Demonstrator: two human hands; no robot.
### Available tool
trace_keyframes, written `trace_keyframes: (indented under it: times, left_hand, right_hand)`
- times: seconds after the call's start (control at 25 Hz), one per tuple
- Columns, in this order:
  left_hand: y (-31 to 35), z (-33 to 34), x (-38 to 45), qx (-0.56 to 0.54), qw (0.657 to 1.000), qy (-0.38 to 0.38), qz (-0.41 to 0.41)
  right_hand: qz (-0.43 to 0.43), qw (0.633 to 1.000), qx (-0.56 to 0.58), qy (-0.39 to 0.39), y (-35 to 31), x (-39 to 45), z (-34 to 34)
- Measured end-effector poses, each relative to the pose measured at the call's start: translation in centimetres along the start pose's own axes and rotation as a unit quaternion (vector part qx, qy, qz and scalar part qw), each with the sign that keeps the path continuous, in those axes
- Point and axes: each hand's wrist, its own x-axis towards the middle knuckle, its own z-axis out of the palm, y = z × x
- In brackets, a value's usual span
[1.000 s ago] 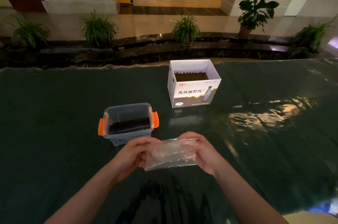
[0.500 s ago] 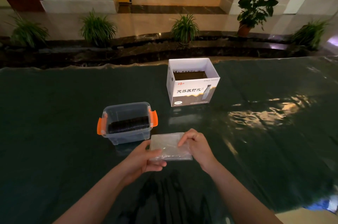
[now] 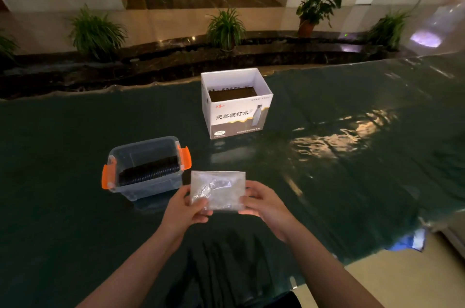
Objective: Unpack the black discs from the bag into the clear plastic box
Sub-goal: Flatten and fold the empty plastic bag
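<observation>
A flat, clear plastic bag [image 3: 221, 189] is held between both hands just above the dark table; no black discs show inside it. My left hand [image 3: 185, 210] pinches its lower left corner with the thumb on top. My right hand [image 3: 264, 203] holds its right edge, fingers curled round it. Just behind and to the left stands the clear plastic box [image 3: 144, 154] with orange latches, lid off. A row of black discs [image 3: 149, 173] stands on edge inside it.
An open white cardboard box [image 3: 236, 116] with printed lettering stands farther back at centre. The table is covered by a dark green glossy sheet [image 3: 352, 182]; its near right edge drops to a pale floor. Potted plants line a ledge beyond the table.
The bag has been flattened and turned upright between the hands. My right hand slid from the bag's top to its right edge; my left hand shifted to the lower left corner.
</observation>
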Motion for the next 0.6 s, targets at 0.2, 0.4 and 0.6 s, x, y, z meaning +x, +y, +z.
trace_keyframes:
  times: [0.2, 0.4, 0.6]
  left_hand:
    - [-0.8, 4.4, 0.3, 0.018, 1.0, 0.005, 0.002]
    - [-0.5, 8.2, 0.0, 0.027, 0.999, -0.026, -0.003]
    - [-1.1, 9.6, 0.0, 0.001, 0.995, -0.093, -0.03]
  right_hand:
    - [-0.058, 0.997, 0.019, 0.041, 0.6, -3.0, -3.4]
    - [-0.067, 0.988, -0.114, 0.081, 2.3, -4.9, -6.1]
    - [-0.043, 0.97, -0.121, 0.205, 5.6, -6.2, -6.9]
